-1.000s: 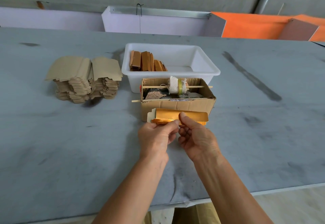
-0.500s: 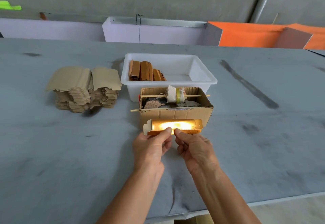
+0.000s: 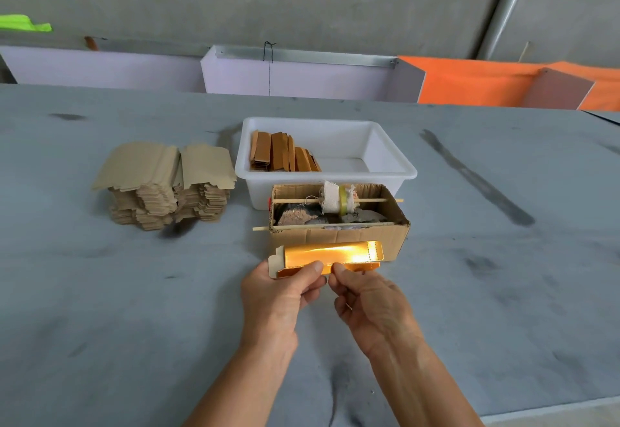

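Note:
A shiny gold card box blank (image 3: 330, 255) is held just above the grey table, in front of a brown cardboard box (image 3: 339, 235). My left hand (image 3: 278, 296) pinches its near edge left of the middle, thumb on top. My right hand (image 3: 369, 306) pinches the same edge just to the right. The blank's long flap stands up and glares with reflected light; a pale tab sticks out at its left end.
The cardboard box carries two thin wooden sticks and a roll of white tape (image 3: 339, 197). Behind it a white plastic tub (image 3: 392, 171) holds folded gold pieces (image 3: 285, 155). A stack of flat tan card blanks (image 3: 164, 185) lies at the left.
The blank's flap has been folded up and tipped toward the light, now glaring brightly. Both hands have kept their pinch on its near edge.

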### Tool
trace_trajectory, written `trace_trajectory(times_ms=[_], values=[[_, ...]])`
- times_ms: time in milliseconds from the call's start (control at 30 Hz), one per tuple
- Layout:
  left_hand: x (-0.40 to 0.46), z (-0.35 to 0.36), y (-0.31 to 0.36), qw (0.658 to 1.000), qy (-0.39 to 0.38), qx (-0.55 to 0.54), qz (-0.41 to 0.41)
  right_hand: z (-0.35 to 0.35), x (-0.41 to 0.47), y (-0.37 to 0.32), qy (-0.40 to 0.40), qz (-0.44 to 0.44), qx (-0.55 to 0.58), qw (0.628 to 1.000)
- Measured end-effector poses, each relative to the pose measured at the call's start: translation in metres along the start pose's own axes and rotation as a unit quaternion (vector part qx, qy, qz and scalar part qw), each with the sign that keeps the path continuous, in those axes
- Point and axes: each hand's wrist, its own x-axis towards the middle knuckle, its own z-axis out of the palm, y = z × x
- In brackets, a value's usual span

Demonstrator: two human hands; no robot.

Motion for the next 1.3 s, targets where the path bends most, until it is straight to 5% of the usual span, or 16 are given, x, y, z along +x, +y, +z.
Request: trace_trajectory(times_ms=[700,1000,1300], values=[[0.015,0.002,0.005,0.995,-0.03,-0.026,-0.097,0.006,-0.002,-0.002,0.066,-0.001,0.001,0.998],[0.007,0.0,0.021,0.995,-0.046,-0.018,-0.089,-0.002,-0.01,-0.018,0.065,-0.028,-0.016,0.997],[0.009,-0.011,0.033,0.999,0.022,-0.017,-0.033,0.002,-0.015,-0.029,0.073,-0.044,-0.05,0.995]])
